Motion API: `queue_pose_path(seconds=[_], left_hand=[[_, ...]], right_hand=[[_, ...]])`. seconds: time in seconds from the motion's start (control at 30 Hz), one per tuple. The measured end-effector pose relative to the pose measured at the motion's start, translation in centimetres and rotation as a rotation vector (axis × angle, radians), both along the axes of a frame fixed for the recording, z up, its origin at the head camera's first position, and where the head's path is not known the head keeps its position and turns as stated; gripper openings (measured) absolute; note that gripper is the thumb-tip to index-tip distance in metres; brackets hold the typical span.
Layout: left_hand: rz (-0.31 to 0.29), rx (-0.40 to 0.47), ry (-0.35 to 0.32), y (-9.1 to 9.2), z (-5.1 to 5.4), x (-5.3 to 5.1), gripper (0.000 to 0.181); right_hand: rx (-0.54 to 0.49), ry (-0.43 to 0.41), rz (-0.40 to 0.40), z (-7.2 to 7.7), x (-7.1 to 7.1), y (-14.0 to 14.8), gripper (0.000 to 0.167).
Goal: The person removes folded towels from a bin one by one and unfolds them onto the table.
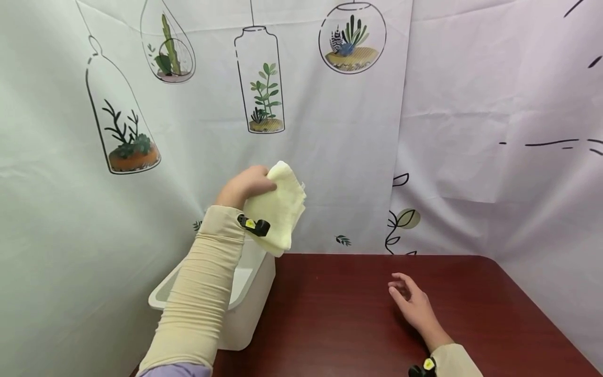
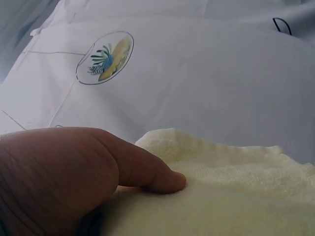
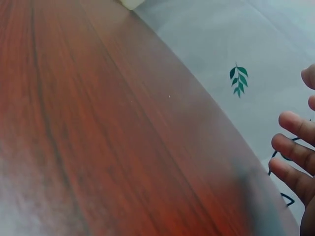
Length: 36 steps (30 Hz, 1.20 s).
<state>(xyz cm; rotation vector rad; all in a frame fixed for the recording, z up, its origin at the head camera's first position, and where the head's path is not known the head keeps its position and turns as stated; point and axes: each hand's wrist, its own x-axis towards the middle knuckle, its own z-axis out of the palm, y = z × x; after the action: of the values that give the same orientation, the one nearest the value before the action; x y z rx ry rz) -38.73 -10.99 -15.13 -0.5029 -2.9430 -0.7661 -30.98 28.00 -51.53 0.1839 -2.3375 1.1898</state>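
Observation:
A folded pale yellow cloth (image 1: 281,207) hangs in the air over the right side of a white plastic bin (image 1: 256,298). My left hand (image 1: 247,184) pinches it near its top edge, and the fingers behind the cloth are hidden. Up close in the left wrist view, the thumb presses on the fuzzy cloth (image 2: 216,196). Low over the right part of the table is my right hand (image 1: 415,306), its fingers loosely bent and holding nothing. In the right wrist view several fingertips of that hand (image 3: 300,157) show at the right edge.
A dark red wooden table (image 1: 330,309) spreads under both hands, with its right edge slanting toward me. Behind it hangs a white curtain (image 1: 339,157) printed with plants in glass jars. The bin stands at the table's left side, partly covered by my left forearm.

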Motion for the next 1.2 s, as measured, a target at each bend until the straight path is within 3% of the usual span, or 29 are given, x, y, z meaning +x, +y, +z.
queue_pose_path(seconds=[0.43, 0.73, 0.87, 1.2], left_hand=[[-0.117, 0.055, -0.072, 4.2, -3.3, -0.2, 0.022], [-0.180, -0.006, -0.072, 6.5, -5.9, -0.3, 0.020], [-0.235, -0.001, -0.105, 7.2, -6.8, 0.0, 0.022], [-0.339, -0.035, -0.097, 8.8, -8.7, 0.8, 0.016]], right_hand=[[-0.066, 0.009, 0.045, 2.3, -0.2, -0.9, 0.035], [-0.128, -0.002, 0.088, 4.6, -1.3, -2.9, 0.037], [-0.191, -0.030, 0.133, 5.9, -2.0, -3.7, 0.039], [-0.415, -0.141, 0.281, 8.4, -3.3, -5.5, 0.052]])
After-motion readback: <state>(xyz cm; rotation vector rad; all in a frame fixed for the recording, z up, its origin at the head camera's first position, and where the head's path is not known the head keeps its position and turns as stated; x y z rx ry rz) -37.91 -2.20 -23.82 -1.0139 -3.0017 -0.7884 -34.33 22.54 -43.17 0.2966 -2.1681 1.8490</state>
